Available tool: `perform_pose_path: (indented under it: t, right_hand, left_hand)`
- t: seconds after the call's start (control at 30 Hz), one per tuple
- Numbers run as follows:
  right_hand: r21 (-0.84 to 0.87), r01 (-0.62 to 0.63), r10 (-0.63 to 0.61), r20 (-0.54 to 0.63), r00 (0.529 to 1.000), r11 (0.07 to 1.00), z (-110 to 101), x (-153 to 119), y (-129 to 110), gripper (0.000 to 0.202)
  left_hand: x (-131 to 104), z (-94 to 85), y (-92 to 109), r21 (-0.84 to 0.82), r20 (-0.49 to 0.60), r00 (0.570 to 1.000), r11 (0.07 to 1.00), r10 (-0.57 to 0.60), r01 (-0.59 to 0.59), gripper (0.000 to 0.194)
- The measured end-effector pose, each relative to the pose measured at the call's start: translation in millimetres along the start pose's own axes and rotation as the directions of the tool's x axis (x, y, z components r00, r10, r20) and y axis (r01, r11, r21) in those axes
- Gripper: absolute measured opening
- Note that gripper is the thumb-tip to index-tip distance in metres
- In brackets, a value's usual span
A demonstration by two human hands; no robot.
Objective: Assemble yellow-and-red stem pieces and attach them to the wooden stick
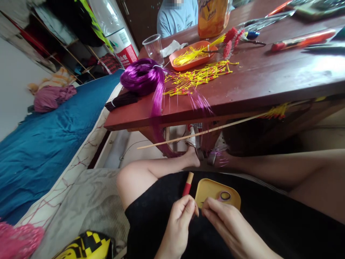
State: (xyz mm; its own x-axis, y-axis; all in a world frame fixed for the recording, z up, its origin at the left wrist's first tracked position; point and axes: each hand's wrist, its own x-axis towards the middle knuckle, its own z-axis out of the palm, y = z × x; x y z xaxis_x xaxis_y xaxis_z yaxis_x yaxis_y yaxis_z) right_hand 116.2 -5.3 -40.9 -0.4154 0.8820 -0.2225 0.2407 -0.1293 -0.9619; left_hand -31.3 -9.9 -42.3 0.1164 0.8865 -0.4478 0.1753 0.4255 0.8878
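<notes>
Over the lap, my left hand [179, 223] is closed, its thumb pressed to the fingers. Close beside it on the right, my right hand [229, 219] is pinched, fingertips pointing at the left hand. Whatever lies between either set of fingertips is too small or hidden to name. Just beyond the left hand is a short wooden stick [190, 178] with a red band. Partly behind the right hand, a shallow yellow tray [206, 185] rests on the black cloth over the lap, holding a small ring-shaped item [224, 196].
On the red-brown table [258, 79] lie a purple fibre bundle [140, 75], yellow red-tipped stems [199, 77], an orange dish [185, 65] and a plastic cup [153, 48]. A thin stick [199, 133] spans below the table edge. A person [176, 18] sits opposite.
</notes>
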Motion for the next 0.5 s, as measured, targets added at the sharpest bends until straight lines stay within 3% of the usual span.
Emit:
perform_pose_path:
  t: [0.3, 0.5]
  right_hand:
    - [0.319, -0.167, 0.152, 0.071, 0.986, 0.933, -1.5, 0.1, -9.1, 0.027]
    - [0.368, -0.198, 0.172, 0.104, 0.980, 0.908, -0.8, 1.5, -6.5, 0.024]
  left_hand:
    - [-2.9, 0.1, 2.4, 0.002, 0.084, 0.996, 0.999, 0.034, -0.034, 0.034]
    - [-2.7, -1.1, 3.1, 0.007, 0.129, 0.991, 1.000, 0.021, -0.022, 0.034]
